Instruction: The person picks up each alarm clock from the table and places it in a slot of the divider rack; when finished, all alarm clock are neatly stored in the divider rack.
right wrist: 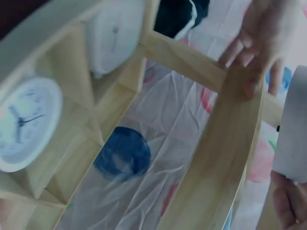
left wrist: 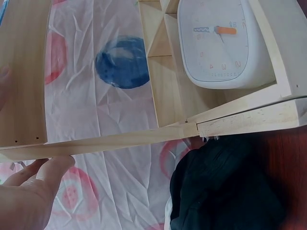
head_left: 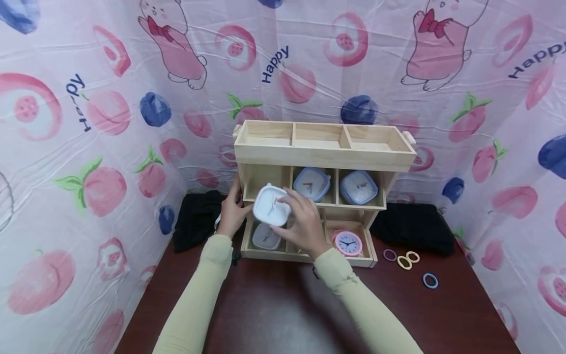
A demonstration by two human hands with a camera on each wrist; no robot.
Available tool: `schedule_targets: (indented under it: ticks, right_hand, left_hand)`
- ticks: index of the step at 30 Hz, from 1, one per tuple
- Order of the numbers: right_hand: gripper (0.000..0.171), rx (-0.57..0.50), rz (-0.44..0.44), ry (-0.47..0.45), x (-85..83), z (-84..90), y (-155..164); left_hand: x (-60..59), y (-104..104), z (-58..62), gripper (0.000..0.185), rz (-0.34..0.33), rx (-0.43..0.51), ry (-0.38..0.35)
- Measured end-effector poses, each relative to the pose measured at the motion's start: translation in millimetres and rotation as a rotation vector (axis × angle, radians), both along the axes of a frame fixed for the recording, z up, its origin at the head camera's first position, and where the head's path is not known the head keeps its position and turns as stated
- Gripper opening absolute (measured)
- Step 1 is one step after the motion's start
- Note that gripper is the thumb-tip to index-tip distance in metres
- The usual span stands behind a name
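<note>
A white rounded-square alarm clock (head_left: pixel 270 205) is pinched in my right hand (head_left: pixel 305 223), in front of the middle tier of a wooden tiered rack (head_left: pixel 325 156). My left hand (head_left: pixel 233 211) holds the rack's left side, fingers along the side post and thumb toward the front. Two blue square clocks, one central (head_left: pixel 312 184) and one right (head_left: pixel 359 187), occupy the middle tier. Below, a pale square clock (head_left: pixel 267 237) lies at left and a pink round clock (head_left: pixel 348 243) at right. The right wrist view shows a round white clock (right wrist: pixel 29 125) in the lower middle compartment, mostly hidden in the head view.
Black cloth lies at the left (head_left: pixel 194 221) and right (head_left: pixel 413 227) of the rack. Several small rings, among them a blue one (head_left: pixel 430 280), sit on the dark table (head_left: pixel 283 305) at right. A printed curtain (head_left: pixel 300 49) hangs behind and on both sides.
</note>
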State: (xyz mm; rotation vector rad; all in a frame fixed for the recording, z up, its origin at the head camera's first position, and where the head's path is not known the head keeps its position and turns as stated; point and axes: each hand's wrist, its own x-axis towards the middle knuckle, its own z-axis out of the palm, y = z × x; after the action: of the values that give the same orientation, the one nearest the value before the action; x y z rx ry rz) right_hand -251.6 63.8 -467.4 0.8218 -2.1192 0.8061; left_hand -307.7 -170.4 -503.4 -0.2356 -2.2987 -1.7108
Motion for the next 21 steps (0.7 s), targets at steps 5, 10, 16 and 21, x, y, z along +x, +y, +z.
schedule_targets:
  ticks: [5,10,16,21]
  right_hand:
    - [0.065,-0.037,-0.086,0.003,-27.2,7.9,-17.0]
    - [0.059,-0.061,-0.161,-0.006,-48.0,12.3,-30.6]
    - [0.053,0.024,-0.246,-0.014,-62.2,14.9,-39.3]
    - [0.053,0.104,-0.291,-0.017,-67.0,11.6,-44.5]
  left_hand:
    - [1.2,-0.3,-1.8,0.110,0.012,0.001,0.001]
    - [0.7,1.2,-2.8,0.115,0.015,-0.006,-0.009]
    - [-1.3,1.5,-3.4,0.117,0.016,-0.009,-0.023]
    - [-1.3,-0.5,-1.5,0.116,0.014,-0.011,-0.017]
